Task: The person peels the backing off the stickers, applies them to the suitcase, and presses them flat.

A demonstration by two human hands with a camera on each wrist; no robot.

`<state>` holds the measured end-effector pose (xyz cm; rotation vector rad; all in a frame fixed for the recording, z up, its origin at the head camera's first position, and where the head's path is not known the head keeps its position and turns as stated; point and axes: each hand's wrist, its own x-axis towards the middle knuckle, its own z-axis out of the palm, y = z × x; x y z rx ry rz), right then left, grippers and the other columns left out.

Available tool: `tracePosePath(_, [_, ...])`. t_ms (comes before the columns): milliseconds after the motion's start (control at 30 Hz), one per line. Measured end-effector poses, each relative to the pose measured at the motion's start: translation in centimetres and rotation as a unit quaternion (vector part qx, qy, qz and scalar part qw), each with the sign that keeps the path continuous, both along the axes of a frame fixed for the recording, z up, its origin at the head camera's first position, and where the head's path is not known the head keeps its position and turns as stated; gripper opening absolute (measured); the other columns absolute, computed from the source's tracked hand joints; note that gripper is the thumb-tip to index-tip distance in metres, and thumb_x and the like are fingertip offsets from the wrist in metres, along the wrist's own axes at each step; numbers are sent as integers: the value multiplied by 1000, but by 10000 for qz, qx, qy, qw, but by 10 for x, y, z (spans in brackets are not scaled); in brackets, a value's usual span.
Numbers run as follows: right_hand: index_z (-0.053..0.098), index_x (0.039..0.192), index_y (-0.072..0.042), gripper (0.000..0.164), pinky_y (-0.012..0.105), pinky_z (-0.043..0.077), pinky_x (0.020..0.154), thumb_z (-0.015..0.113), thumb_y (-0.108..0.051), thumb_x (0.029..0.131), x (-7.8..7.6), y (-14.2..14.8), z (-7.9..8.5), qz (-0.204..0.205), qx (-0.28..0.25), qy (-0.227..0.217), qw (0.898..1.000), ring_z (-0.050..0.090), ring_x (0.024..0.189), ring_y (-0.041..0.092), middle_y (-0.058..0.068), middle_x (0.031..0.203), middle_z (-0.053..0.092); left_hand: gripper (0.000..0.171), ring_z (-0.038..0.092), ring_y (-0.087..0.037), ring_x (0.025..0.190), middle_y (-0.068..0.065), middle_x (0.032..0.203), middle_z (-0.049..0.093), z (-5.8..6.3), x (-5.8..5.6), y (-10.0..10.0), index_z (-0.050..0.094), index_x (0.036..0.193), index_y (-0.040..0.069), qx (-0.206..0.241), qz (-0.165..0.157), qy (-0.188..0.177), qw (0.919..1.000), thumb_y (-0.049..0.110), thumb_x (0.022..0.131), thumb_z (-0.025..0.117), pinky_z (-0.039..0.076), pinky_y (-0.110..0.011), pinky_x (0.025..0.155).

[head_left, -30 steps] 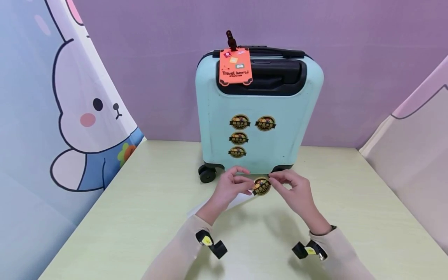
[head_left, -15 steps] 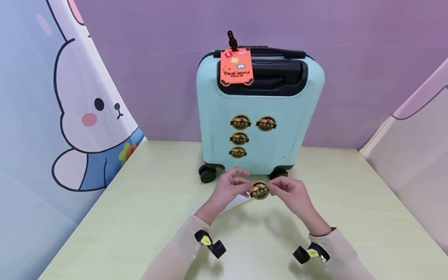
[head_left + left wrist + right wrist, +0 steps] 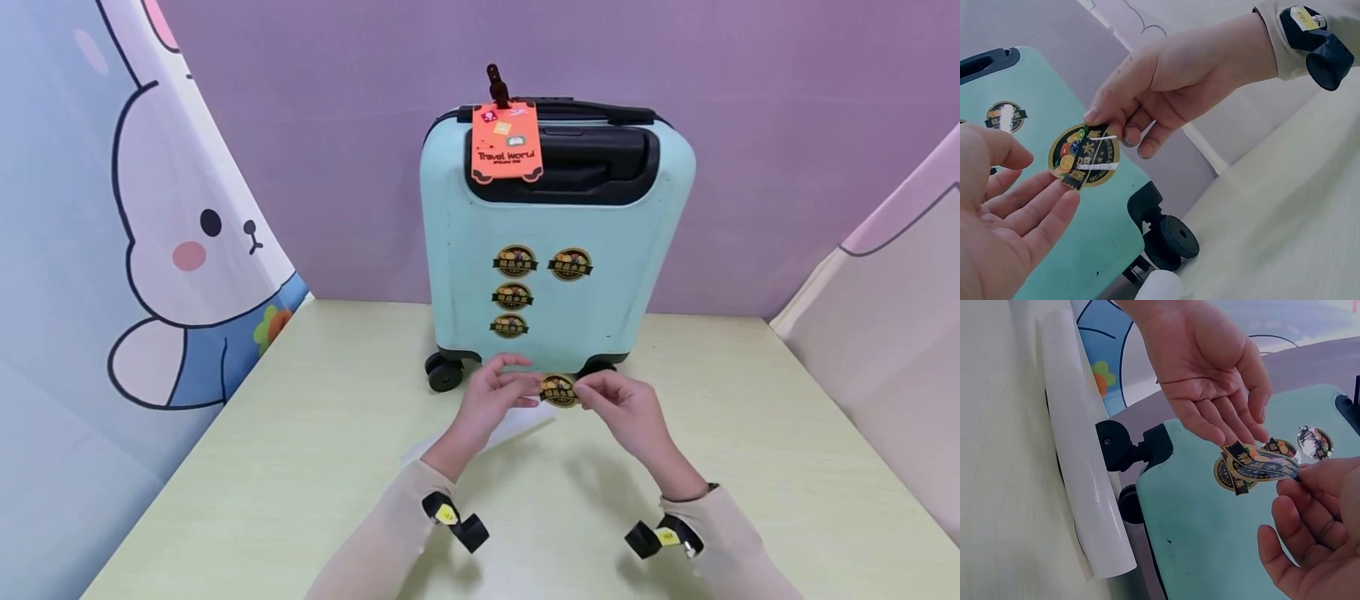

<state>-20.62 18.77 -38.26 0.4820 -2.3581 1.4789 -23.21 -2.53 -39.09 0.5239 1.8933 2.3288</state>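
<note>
A round black-and-gold fruit sticker [image 3: 559,390] is held up between both hands, in front of the suitcase's lower edge. My right hand [image 3: 626,412] pinches one end of its banner between thumb and index finger. My left hand [image 3: 487,408] has fairly straight fingers touching the opposite edge; in the left wrist view its thumb stands apart from the sticker [image 3: 1085,156]. Behind stands an upright mint-green suitcase [image 3: 570,325]. Several matching stickers are on its face, including an upper right one [image 3: 570,264] and a lowest left one [image 3: 509,326].
A curled white sheet [image 3: 1082,450] lies on the pale table [image 3: 300,500], partly under the left hand. An orange luggage tag [image 3: 506,143] hangs from the suitcase's top handle. Dark wheels [image 3: 445,372] stand at its base. Printed and purple cloths surround the table.
The sticker dipped slightly toward me, then rose again, and now sits more level. The right hand moved along with it. The left hand shifted only a little.
</note>
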Motion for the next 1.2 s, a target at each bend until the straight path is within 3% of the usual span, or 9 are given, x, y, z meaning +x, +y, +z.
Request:
tracePosePath(200, [73, 92, -1, 7, 22, 49, 57, 69, -7, 94, -3, -3, -1, -160, -142, 83, 9997, 63, 69, 9, 11, 79, 70, 42, 65, -35, 112, -28, 130, 59, 0, -1, 4, 48, 133, -13, 98, 144, 406, 9990, -5, 94, 61, 55, -37, 92])
tracePosePath(433, [73, 94, 1, 9, 21, 51, 61, 67, -7, 95, -7, -6, 1, -368, -269, 81, 9989, 63, 72, 6, 11, 82, 71, 43, 60, -34, 120, -24, 128, 62, 2, -3, 8, 50, 134, -11, 82, 298, 480, 9984, -6, 93, 62, 52, -33, 97])
tracePosePath(767, [72, 100, 4, 18, 20, 54, 64, 68, -13, 96, -15, -5, 7, -472, -771, -190, 9957, 65, 73, 8, 16, 85, 71, 35, 69, -27, 99, -23, 116, 67, 5, -10, 12, 54, 122, -12, 441, 587, 19, 9973, -11, 88, 64, 58, -34, 85])
tracePosePath(867, [72, 102, 5, 19, 20, 53, 64, 67, -13, 97, -18, -5, 8, -456, -861, -174, 9951, 65, 74, 10, 13, 84, 71, 31, 70, -27, 96, -21, 115, 68, 8, -12, 14, 54, 119, -9, 417, 717, -40, 9965, -8, 90, 64, 59, -36, 82])
tracePosePath(1033, [72, 101, 5, 21, 19, 53, 64, 66, -15, 98, -24, -6, 12, -473, -1039, -116, 9934, 67, 74, 17, 14, 83, 70, 33, 70, -16, 90, -12, 108, 71, 12, -17, 18, 55, 122, -9, 363, 930, -121, 9949, -4, 91, 65, 59, -34, 78])
tracePosePath(1200, [71, 101, 6, 23, 19, 51, 62, 67, -16, 97, -31, -6, 15, -602, -1123, -111, 9918, 65, 72, 10, 13, 81, 70, 31, 69, -14, 84, -6, 98, 72, 14, -23, 22, 55, 119, -11, 583, 997, -108, 9932, -5, 91, 66, 58, -30, 75])
